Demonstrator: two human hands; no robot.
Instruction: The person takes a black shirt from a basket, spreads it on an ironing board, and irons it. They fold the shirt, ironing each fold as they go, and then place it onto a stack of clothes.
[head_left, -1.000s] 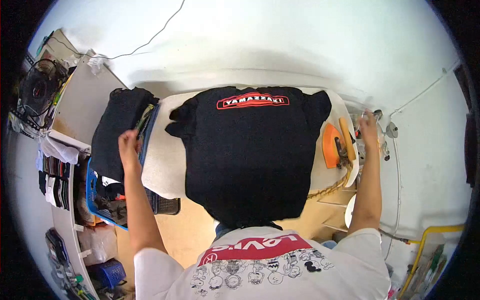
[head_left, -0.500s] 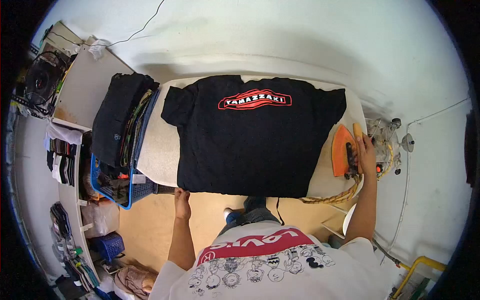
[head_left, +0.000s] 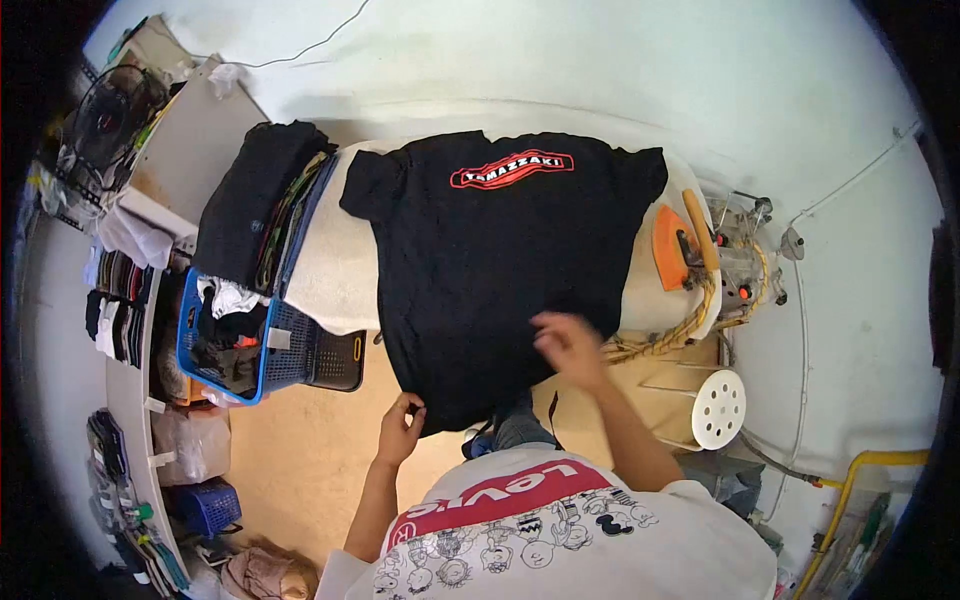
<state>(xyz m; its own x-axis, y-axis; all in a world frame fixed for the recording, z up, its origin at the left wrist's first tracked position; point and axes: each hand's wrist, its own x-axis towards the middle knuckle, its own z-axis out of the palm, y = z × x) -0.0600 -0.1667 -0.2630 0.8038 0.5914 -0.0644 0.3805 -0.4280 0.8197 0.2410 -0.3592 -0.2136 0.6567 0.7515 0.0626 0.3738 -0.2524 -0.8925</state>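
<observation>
Black T-shirt (head_left: 490,255), red-bordered YAMAZZAKI print (head_left: 512,169) facing up, spread over the pale padded ironing board (head_left: 335,265) at centre frame. Sleeves out to either side; lower body runs past the board's near edge, hem toward lower centre.

Left hand (head_left: 400,430), lower centre-left: thumb and fingers pinched on the hem's left corner. Right hand (head_left: 572,350), right of centre: fingers loosely spread, motion-blurred, over the shirt's lower right; no cloth seen gathered in it. Contact with the fabric: cannot tell.

Handling, by judgement: light, limp knit, no stiffness of its own; likely to crease or skew if tugged from one point. Not fragile, probably not slippery. Best holds: both hem corners, side seams or shoulders, with an even pull.

Nearby: orange iron (head_left: 667,248) on the board at right of frame, wooden bar (head_left: 701,230) just beside it, patterned cord (head_left: 665,338) trailing along the near edge. Upper left: stack of folded dark garments (head_left: 250,205), blue plastic basket (head_left: 263,365) below.
</observation>
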